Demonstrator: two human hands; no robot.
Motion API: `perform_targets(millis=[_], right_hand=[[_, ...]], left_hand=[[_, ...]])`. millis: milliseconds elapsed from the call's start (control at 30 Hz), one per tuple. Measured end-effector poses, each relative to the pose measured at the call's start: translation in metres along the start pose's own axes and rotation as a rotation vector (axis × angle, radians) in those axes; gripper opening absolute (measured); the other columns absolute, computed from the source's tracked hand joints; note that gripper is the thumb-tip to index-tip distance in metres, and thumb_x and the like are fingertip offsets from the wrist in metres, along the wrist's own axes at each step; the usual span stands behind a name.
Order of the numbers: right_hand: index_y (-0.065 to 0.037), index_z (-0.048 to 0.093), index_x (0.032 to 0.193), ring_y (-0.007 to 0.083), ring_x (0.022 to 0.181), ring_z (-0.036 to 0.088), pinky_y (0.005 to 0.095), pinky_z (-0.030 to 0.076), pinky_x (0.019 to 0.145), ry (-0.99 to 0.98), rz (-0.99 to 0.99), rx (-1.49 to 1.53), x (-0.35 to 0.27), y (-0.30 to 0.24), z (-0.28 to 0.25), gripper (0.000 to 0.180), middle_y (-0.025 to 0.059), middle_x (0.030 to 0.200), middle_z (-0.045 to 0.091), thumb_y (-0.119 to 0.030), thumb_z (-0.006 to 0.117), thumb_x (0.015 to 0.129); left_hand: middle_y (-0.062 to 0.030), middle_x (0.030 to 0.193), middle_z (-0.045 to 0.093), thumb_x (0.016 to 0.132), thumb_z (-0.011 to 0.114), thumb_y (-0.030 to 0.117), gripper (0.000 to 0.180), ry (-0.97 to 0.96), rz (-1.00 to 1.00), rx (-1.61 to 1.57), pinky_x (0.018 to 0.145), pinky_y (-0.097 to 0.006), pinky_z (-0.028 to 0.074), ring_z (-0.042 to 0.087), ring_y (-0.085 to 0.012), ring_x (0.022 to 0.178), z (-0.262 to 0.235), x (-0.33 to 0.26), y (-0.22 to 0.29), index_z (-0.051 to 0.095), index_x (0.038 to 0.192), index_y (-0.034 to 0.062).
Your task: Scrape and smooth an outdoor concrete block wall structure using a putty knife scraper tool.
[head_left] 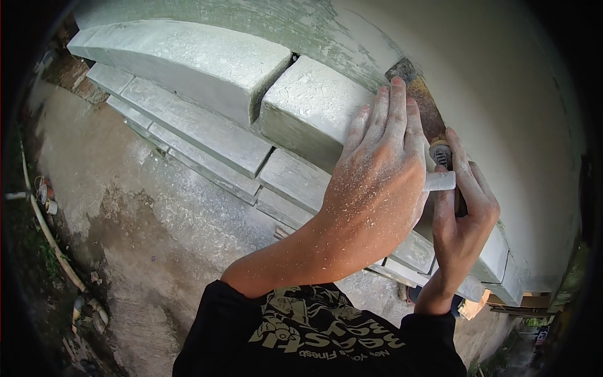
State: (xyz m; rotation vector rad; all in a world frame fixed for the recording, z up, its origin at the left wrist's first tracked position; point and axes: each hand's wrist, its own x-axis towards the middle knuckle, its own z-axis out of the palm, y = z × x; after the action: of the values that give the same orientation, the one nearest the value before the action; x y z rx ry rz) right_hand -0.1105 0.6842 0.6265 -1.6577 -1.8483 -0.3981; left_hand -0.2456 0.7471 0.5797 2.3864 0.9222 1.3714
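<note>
- Your left hand (382, 166) lies with its back up, fingers straight and close together, fingertips along the edge of a flat tool (430, 110) with a rust-brown and dark plate. The hand is outstretched rather than closed; its palm and thumb are hidden, so you cannot tell whether it also grips anything underneath.
- Your right hand (468, 217) is just beside it, partly curled, with thumb and fingers on either side of the tool's handle end; it has hold of the tool there.
- The tool runs from between your right thumb and fingers up past the right side of your left fingers, its dark far corner just beyond those fingertips. Its plate is against the pale wall (502, 94) or very near it; contact cannot be made out.
- A pale collar with dark stripes (441, 152) sits by your right fingertips, and a light grey bar (441, 181) juts out from beside your left hand toward the right one.
- White dust coats both hands and your left forearm.
- Left of your left fingers are dusty pale blocks (320, 94), with stepped rows of slabs (201, 122) below them.
- Farther out, you have stained concrete ground (182, 232) and, at far left, a long pale pipe (55, 251).
</note>
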Motion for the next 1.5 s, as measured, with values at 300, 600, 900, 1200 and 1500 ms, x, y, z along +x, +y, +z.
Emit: perform_targets(millis=[300,600,900,1200,1500], right_hand=[[-0.006,0.068,0.133,0.0143,0.066,0.055,0.0291,0.047,0.064,0.042,0.047,0.060,-0.008,-0.008,-0.003,0.048,0.0109,0.077,0.064,0.002,0.064,0.086],[-0.006,0.068,0.132,0.0143,0.063,0.051,0.0315,0.045,0.061,0.068,0.010,0.040,-0.012,0.001,-0.008,0.047,0.0096,0.072,0.060,0.001,0.067,0.086],[-0.008,0.068,0.134,0.0160,0.060,0.050,0.0320,0.044,0.061,0.053,-0.009,0.022,0.002,-0.004,0.001,0.048,0.0093,0.071,0.057,0.001,0.067,0.086],[-0.007,0.067,0.134,0.0197,0.060,0.051,0.0335,0.045,0.062,0.090,0.016,0.081,-0.001,-0.001,0.005,0.048,0.0110,0.072,0.057,0.000,0.066,0.086],[-0.007,0.067,0.133,0.0205,0.059,0.053,0.0350,0.045,0.060,0.108,-0.049,0.030,0.003,-0.005,0.003,0.047,0.0121,0.072,0.058,0.000,0.066,0.087]], left_hand=[[-0.0509,0.147,0.027,0.087,0.065,0.014,0.075,-0.040,-0.012,-0.062,0.118,-0.060,0.027,0.033,-0.0566,0.142,-0.003,0.002,0.003,0.032,0.139,-0.0291],[-0.0481,0.151,0.024,0.087,0.067,0.016,0.079,-0.051,-0.017,-0.034,0.118,-0.060,0.029,0.033,-0.0559,0.142,-0.003,-0.001,0.008,0.029,0.142,-0.0269],[-0.0488,0.150,0.024,0.091,0.062,0.016,0.072,-0.047,0.007,-0.003,0.116,-0.063,0.029,0.035,-0.0561,0.141,0.001,0.002,0.008,0.033,0.141,-0.0264],[-0.0489,0.150,0.024,0.091,0.062,0.016,0.076,0.002,-0.012,0.043,0.117,-0.062,0.028,0.034,-0.0567,0.142,0.005,0.004,0.002,0.027,0.144,-0.0262],[-0.0410,0.156,0.023,0.091,0.060,0.010,0.072,-0.012,-0.083,0.016,0.118,-0.055,0.032,0.037,-0.0559,0.139,-0.008,0.010,0.008,0.028,0.149,-0.0167]])
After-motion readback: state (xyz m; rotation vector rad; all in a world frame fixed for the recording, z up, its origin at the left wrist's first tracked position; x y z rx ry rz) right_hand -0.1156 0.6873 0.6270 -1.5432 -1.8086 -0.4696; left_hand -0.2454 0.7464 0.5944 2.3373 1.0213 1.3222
